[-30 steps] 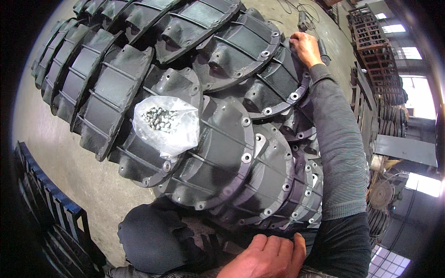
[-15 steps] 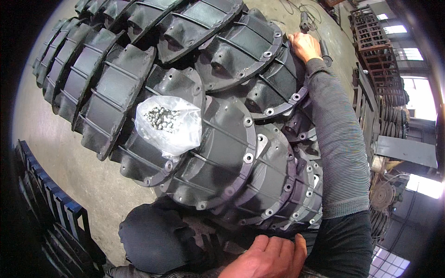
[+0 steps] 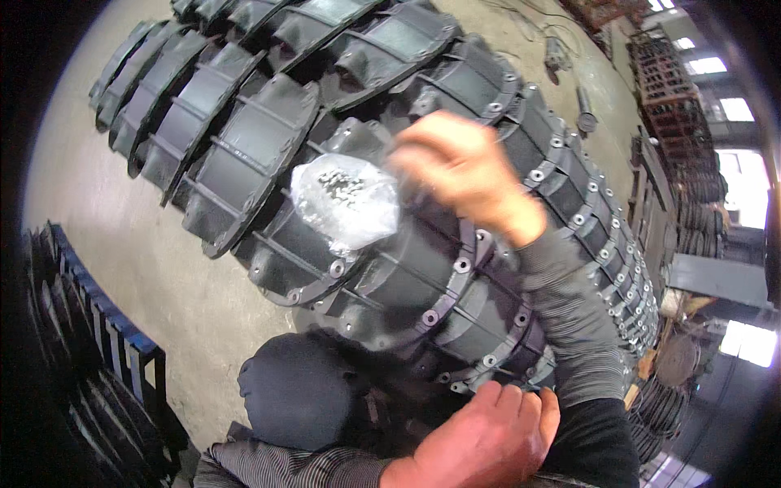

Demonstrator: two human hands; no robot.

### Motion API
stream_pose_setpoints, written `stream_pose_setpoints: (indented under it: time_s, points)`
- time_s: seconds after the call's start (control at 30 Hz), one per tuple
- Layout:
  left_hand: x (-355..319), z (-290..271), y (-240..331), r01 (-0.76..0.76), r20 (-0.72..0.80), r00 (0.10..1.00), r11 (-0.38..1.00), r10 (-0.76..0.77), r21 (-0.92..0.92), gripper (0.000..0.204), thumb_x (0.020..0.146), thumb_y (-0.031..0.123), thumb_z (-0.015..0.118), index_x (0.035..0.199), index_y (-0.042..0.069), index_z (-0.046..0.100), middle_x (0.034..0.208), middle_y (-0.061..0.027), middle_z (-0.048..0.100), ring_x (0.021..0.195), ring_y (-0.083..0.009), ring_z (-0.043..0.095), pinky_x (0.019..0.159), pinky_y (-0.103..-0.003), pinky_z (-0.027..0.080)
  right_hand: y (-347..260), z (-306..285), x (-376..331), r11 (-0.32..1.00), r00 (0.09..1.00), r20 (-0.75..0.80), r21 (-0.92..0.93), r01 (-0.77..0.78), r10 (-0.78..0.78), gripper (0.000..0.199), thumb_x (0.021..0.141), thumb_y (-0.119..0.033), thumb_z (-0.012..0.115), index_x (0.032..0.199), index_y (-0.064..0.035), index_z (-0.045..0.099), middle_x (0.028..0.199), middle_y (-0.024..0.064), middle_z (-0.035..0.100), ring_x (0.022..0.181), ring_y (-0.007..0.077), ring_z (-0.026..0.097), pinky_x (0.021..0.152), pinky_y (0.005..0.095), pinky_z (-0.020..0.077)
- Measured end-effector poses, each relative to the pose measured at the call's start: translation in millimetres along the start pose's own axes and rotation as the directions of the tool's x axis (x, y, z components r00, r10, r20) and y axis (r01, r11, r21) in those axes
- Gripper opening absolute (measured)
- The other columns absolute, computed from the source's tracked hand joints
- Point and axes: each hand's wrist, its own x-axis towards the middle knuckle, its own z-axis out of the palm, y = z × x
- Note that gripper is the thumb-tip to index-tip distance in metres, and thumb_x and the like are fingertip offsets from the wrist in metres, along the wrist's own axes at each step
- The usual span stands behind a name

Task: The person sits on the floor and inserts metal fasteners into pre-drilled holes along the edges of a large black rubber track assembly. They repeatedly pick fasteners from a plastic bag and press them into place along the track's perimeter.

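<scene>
Black ribbed metal castings point(image 3: 256, 146), curved and with flanges, lie in overlapping rows. On one of them rests a clear plastic bag point(image 3: 358, 220), its mouth spread around many small silvery metal pieces point(image 3: 340, 187) that look like nuts. My right hand point(image 3: 460, 167) is beside the bag's right edge, over the castings; motion smears its fingers, and whether it holds anything does not show. Close to my body, my left hand point(image 3: 488, 435) has its fingers curled closed near the nearest castings. What it holds, if anything, is hidden.
A dark rounded cloth shape point(image 3: 297, 390) is at the lower middle. To the left stands a blue-edged rack point(image 3: 106, 309) with dark parts. Cables and a dark cylindrical tool point(image 3: 586, 110) lie on the concrete floor beyond; stacked parts point(image 3: 671, 98) line the far right.
My right hand has come back from the far right end of the castings to the bag. The view has shifted, showing more flanged rows on the right. My left hand stays closed.
</scene>
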Motion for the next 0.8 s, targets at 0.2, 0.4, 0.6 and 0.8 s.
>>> stream_pose_setpoints:
  time_s: [0.2, 0.4, 0.6, 0.8]
  points:
    - [10, -18, -2, -0.084, 0.068, 0.994, 0.996, 0.081, 0.037, 0.028, 0.087, 0.015, 0.060, 0.113, 0.008, 0.066, 0.081, -0.0047, 0.062, 0.077, -0.0232, 0.064, 0.070, -0.038, 0.050, -30, 106, 12, 0.972, 0.983, 0.181, -0.235, 0.002, 0.041, 0.010, 0.080, -0.012, 0.063, 0.084, -0.0052, 0.069, 0.084, 0.0186, 0.070, 0.077, 0.0385, 0.070, 0.069, 0.0491, 0.0575]
    - [3, -28, 2, -0.159, 0.033, 0.987, 0.987, 0.160, -0.034, 0.030, 0.086, 0.013, 0.062, 0.115, 0.007, 0.066, 0.085, -0.0070, 0.062, 0.080, -0.0250, 0.064, 0.070, -0.039, 0.050, -14, 142, 29, 0.993, 0.998, 0.069, -0.119, -0.009, 0.017, 0.011, 0.075, -0.013, 0.067, 0.073, -0.0021, 0.067, 0.076, 0.0215, 0.068, 0.072, 0.0432, 0.068, 0.063, 0.0510, 0.0555]
    - [3, -31, 0, -0.194, -0.033, 0.980, 0.981, 0.194, 0.015, 0.028, 0.086, 0.014, 0.065, 0.113, 0.007, 0.067, 0.085, -0.0059, 0.063, 0.080, -0.0237, 0.064, 0.069, -0.038, 0.050, -31, 124, 9, 0.982, 0.990, 0.018, -0.127, 0.140, -0.139, 0.015, 0.078, -0.014, 0.064, 0.073, 0.0001, 0.065, 0.074, 0.0221, 0.065, 0.071, 0.0415, 0.067, 0.063, 0.0511, 0.0537]
    - [3, -21, -3, -0.147, 0.004, 0.989, 0.979, 0.148, 0.139, 0.026, 0.086, 0.025, 0.069, 0.107, 0.010, 0.067, 0.079, -0.0048, 0.063, 0.075, -0.0239, 0.065, 0.066, -0.039, 0.051, -39, 74, 9, 0.983, 0.991, -0.104, 0.155, 0.097, -0.081, 0.019, 0.089, -0.019, 0.064, 0.090, -0.0009, 0.069, 0.081, 0.0213, 0.065, 0.084, 0.0389, 0.067, 0.078, 0.0485, 0.0543]
